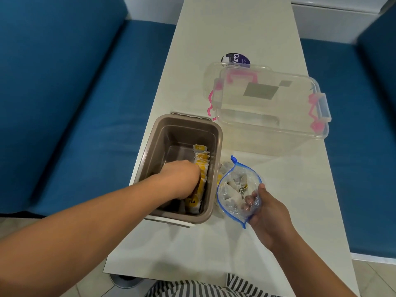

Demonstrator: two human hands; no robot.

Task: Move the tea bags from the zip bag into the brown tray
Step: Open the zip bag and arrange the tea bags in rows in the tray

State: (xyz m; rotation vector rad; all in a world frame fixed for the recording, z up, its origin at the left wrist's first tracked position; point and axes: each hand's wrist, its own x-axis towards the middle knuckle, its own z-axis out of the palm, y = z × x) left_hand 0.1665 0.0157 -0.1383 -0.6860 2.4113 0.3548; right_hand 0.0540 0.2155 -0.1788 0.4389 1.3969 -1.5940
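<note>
While the left hand [182, 174] reaches down into the tray [150, 155], the job looks past its midpoint but not finished. 1 row of yellow-and-white tea bags [201, 163] stands on edge along the tray's right wall, running from its near end toward the far end. The rest of the tray floor is bare. The left hand's knuckles face up and its fingers curl down into that row with the tips hidden, so I cannot tell whether they pinch a bag or only press the row into line.

The right hand [267, 213] holds the zip bag [233, 185] just right of the tray, with fingers curled round its lower edge and showing through the plastic. The bag's blue-edged mouth gapes toward the tray. Several tea bags and their strings remain inside, so more trips are needed, judging by the small heap.

Readable writing is sparse. The nearest tea bag in the row shows "TEA" on a yellow patch. Farther along the worktop [235, 28], a dark purple round label [235, 58] reads "Clay", with smaller print too blurred to read. It sits behind a clear box [267, 116] with pink latches, which carries a blank grey sticker [260, 91].
</note>
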